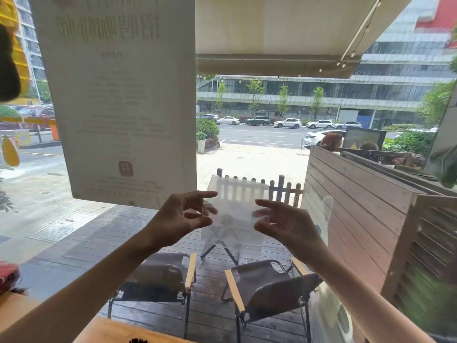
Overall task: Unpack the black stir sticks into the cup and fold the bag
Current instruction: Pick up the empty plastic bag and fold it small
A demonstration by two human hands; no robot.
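Left hand (pixel 181 216) and right hand (pixel 288 225) raised, each pinching a side edge of the clear, empty bag (pixel 235 214) stretched between them.

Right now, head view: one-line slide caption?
Left hand and right hand hold clear bag up before window.

Bag (pixel 235 214) was seen as clear, glossy thin plastic film. Chairs (pixel 262 288) were made of dark cloth on metal frames with pale wooden armrests. Decking (pixel 103 233) was matt wood.
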